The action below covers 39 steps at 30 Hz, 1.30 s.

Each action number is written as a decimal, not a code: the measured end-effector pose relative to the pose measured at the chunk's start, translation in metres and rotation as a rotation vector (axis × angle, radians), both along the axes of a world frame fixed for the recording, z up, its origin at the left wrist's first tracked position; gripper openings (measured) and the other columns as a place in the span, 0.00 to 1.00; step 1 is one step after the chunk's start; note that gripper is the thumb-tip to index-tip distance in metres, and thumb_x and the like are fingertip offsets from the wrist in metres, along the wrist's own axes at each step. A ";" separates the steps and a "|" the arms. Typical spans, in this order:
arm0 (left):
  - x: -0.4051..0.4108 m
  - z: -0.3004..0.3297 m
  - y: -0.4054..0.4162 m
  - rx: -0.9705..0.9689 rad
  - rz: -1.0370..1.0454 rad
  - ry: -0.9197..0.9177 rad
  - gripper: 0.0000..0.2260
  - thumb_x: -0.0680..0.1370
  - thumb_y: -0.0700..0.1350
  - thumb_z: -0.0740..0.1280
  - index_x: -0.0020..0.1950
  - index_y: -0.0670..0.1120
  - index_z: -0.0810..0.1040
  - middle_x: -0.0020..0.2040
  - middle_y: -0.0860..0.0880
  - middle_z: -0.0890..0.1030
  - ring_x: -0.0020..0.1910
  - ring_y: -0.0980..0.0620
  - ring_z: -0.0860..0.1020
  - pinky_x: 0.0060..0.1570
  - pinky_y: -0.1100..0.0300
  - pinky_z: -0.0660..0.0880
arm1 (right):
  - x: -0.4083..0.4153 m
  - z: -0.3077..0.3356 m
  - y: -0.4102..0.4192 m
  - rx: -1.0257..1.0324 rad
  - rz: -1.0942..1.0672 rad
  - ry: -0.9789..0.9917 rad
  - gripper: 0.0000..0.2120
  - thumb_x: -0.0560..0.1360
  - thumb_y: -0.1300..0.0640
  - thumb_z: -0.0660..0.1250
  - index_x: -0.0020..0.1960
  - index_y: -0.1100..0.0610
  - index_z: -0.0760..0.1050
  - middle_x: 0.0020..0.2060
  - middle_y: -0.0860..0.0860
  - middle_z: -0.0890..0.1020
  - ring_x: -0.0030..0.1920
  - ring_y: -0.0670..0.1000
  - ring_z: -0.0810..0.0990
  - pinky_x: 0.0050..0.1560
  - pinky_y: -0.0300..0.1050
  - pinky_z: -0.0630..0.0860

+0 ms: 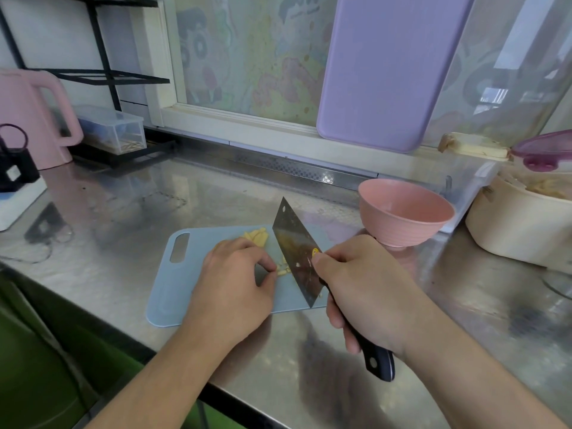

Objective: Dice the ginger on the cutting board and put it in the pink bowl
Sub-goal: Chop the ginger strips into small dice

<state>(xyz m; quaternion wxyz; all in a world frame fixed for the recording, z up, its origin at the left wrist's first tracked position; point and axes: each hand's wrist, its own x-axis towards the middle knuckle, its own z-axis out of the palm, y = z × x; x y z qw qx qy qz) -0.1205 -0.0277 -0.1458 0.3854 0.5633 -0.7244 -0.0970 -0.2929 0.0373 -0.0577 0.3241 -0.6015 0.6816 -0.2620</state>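
Right hand (365, 289) wraps cleaver (297, 249) handle, blade down on cutting board (173, 292); left hand (235, 280) curled, fingertips pinning ginger (283, 269) strips; uncut slices behind; dicing partway; pink bowl (405, 218) on counter (123, 212) looks empty, transfer left

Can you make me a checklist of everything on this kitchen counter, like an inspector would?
Surface: shiny steel counter, smudged; blue cutting board near its front edge.
Job's things: ginger in pale pieces on the board; pink bowl upright right of the board, looks empty; cleaver edge down on the board.
Clutter: pink kettle, clear box, cream pot, purple board leaning on the window.
Hands: left hand pinches ginger; right hand grips the cleaver handle.
Cables: thin wire at the left edge.
Surroundings: window with cartoon film, black rack.
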 end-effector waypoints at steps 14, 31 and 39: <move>0.001 -0.002 -0.005 -0.016 -0.036 -0.052 0.05 0.77 0.48 0.75 0.42 0.56 0.83 0.45 0.59 0.79 0.53 0.52 0.75 0.60 0.55 0.69 | 0.017 -0.010 -0.002 0.035 0.006 0.059 0.16 0.86 0.52 0.57 0.46 0.61 0.71 0.25 0.55 0.80 0.20 0.53 0.78 0.29 0.45 0.77; 0.003 -0.003 -0.008 0.008 -0.042 0.040 0.07 0.77 0.44 0.74 0.42 0.55 0.85 0.47 0.60 0.80 0.54 0.54 0.76 0.61 0.53 0.73 | 0.012 -0.006 0.001 0.045 -0.007 -0.052 0.17 0.86 0.53 0.57 0.45 0.64 0.72 0.22 0.55 0.79 0.16 0.54 0.76 0.25 0.41 0.71; 0.002 -0.002 -0.005 -0.002 -0.035 -0.039 0.02 0.75 0.48 0.75 0.43 0.56 0.85 0.46 0.60 0.79 0.54 0.52 0.75 0.60 0.54 0.70 | 0.022 -0.010 -0.004 -0.013 0.023 0.180 0.16 0.86 0.51 0.56 0.45 0.58 0.73 0.31 0.54 0.80 0.28 0.54 0.80 0.31 0.43 0.79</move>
